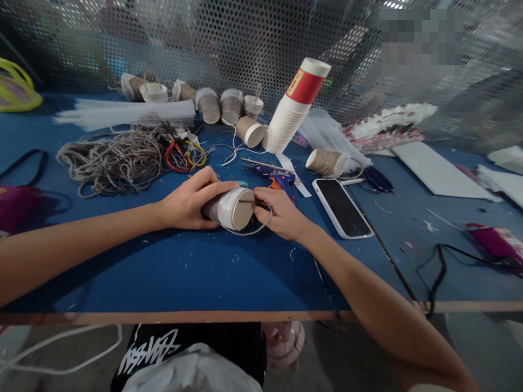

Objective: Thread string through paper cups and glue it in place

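A paper cup (232,209) wrapped in grey cord and white material lies on its side at the middle of the table. My left hand (196,198) is closed around its left part, thumb on top. The round end of the cup faces right, toward my right hand (280,212), whose fingers are pinched at the rim. A thin grey cord (256,231) loops from under the cup to those fingers. The fingertips are partly hidden. Just behind the hands lies a blue glue gun (278,175) with an orange trigger.
Tangled grey cord (116,158) and red-and-yellow-handled scissors (183,157) lie at the left. A tall leaning stack of paper cups (292,111) stands behind. Several wrapped cups line the perforated metal screen (245,43). At the right are a phone (343,208) and a white board (443,170).
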A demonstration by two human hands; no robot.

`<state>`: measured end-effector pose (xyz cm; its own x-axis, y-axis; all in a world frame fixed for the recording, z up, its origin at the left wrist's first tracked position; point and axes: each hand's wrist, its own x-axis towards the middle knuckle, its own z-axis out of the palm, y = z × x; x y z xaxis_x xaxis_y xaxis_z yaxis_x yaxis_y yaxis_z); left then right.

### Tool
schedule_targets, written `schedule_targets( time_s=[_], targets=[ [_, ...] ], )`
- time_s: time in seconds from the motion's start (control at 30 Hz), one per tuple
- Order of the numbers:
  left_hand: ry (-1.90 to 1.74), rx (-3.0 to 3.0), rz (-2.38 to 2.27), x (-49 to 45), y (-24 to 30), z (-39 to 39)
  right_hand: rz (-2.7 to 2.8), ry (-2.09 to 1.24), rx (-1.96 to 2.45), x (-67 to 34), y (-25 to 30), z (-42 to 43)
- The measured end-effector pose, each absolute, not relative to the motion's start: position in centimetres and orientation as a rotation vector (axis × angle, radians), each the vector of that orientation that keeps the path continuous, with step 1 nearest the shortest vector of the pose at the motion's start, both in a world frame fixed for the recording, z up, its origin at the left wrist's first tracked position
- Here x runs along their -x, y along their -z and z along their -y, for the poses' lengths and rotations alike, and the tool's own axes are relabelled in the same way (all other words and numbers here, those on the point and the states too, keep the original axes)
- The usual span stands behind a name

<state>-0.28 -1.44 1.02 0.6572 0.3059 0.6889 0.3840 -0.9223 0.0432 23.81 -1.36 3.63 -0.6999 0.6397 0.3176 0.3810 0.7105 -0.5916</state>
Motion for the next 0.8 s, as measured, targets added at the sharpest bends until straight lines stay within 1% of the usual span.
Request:
schedule_targets(
  time_s=[0.17, 0.8],
  targets=[
    [1.154, 2.759, 0.551, 0.30, -0.97, 1.45, 2.383, -0.662, 0.694, -23.89, -3.32, 1.41],
    [1.139, 2.765, 0.568, 0.30, -0.86, 1.54, 2.352, -0.558, 0.800, -23.38, -3.66, 2.12]
  ],
)
